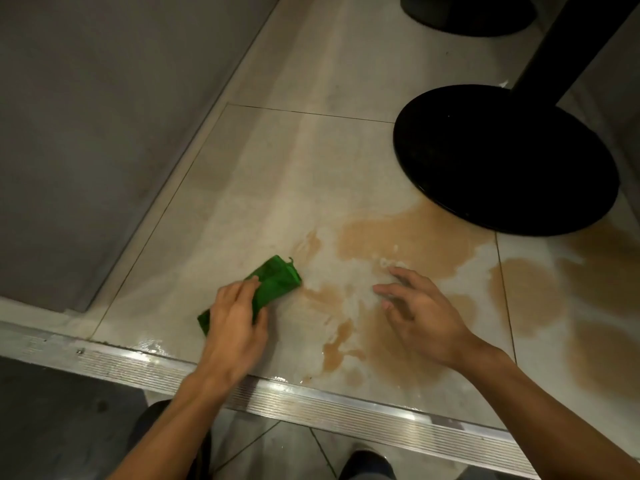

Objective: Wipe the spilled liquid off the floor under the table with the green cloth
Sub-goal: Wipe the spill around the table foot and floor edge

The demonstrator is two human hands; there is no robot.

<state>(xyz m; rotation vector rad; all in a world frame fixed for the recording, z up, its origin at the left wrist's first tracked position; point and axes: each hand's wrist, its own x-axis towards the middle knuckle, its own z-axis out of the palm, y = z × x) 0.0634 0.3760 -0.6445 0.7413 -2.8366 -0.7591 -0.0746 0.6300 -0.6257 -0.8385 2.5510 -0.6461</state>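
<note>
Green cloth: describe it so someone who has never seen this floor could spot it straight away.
Start at the big black round table base on the pale tiled floor; a brown spill spreads from it toward the camera. At the spill's left edge lies the green cloth, folded, with the left hand holding it down. It is the only bright green thing in view.
</note>
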